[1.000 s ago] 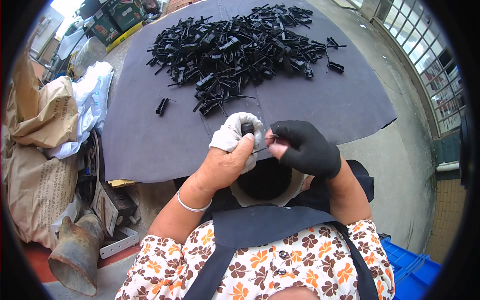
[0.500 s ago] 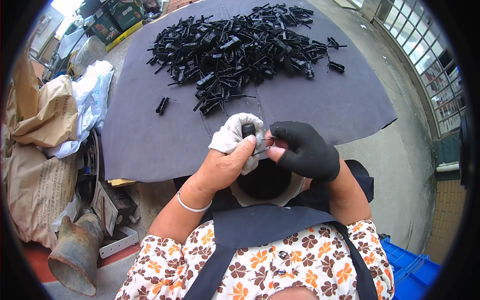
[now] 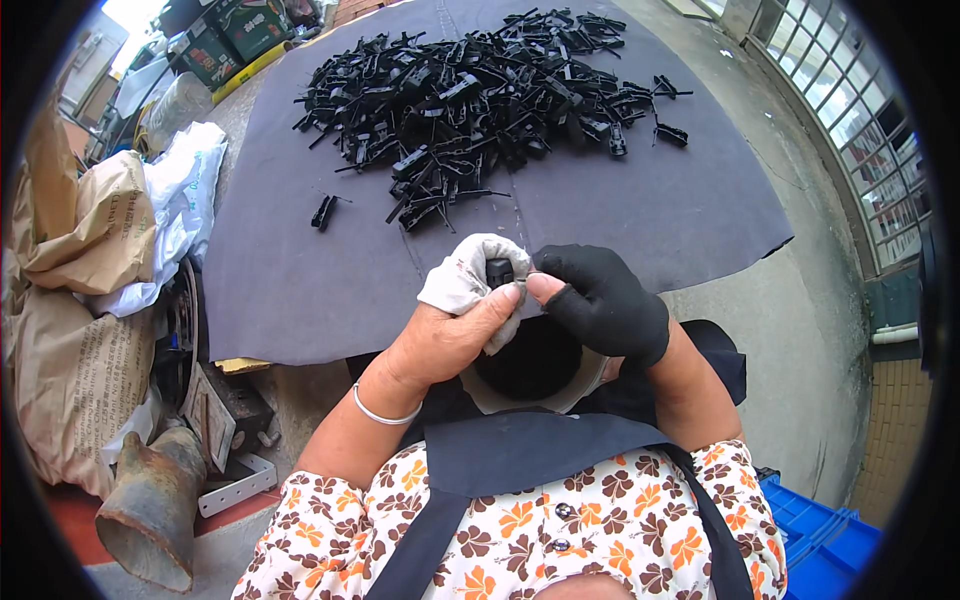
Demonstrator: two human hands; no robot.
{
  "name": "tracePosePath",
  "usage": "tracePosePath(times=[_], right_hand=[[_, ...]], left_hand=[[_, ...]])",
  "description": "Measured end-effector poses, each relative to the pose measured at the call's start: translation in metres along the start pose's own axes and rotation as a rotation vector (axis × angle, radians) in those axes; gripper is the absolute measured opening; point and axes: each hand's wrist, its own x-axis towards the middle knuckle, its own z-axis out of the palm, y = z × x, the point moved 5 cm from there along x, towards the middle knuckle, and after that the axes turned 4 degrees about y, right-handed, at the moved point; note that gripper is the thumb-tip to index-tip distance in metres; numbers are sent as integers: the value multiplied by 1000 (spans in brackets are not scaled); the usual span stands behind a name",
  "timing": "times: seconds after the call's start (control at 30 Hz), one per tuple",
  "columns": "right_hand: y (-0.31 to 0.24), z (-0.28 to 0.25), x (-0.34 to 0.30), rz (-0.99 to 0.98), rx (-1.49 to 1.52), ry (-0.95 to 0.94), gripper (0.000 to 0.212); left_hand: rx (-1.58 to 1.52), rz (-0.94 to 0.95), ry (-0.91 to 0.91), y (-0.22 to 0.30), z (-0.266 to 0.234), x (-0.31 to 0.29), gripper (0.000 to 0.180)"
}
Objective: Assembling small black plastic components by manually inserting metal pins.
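My left hand (image 3: 468,300), in a pale cloth glove with a bare thumb, closes round a small black plastic part (image 3: 499,271). Its dark end shows between thumb and fingers; the rest is hidden. My right hand (image 3: 603,308), in a black fingerless glove, meets it from the right, thumb and forefinger pinched together at the part's side. Whatever lies in that pinch is too small to make out. Below both hands a round pale bucket (image 3: 482,393) with a dark inside stands close to my lap. A heap of similar black parts (image 3: 480,95) covers the far half of the table.
The grey-covered table (image 3: 300,270) fills the middle. One loose black part (image 3: 324,212) lies at its left. Brown paper sacks (image 3: 85,370) and a rusty pipe (image 3: 155,510) stand on the left. A blue crate (image 3: 815,540) is at lower right, a barred window (image 3: 850,110) at far right.
My right fingers have drawn in against my left thumb and closed. The thin black strands that showed between the hands are now mostly hidden. The heap stays the same.
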Motion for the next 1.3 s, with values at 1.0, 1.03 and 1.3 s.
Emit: tracePosePath(times=[1.0, 1.03, 1.3], right_hand=[[22, -26, 6, -25, -382, 198, 18], [24, -26, 5, -21, -384, 199, 18], [5, -15, 4, -261, -455, 369, 28]], left_hand=[[1225, 441, 367, 13, -29, 32, 13], [1233, 476, 382, 14, -26, 30, 12], [1106, 731, 426, 28, -10, 15, 13]])
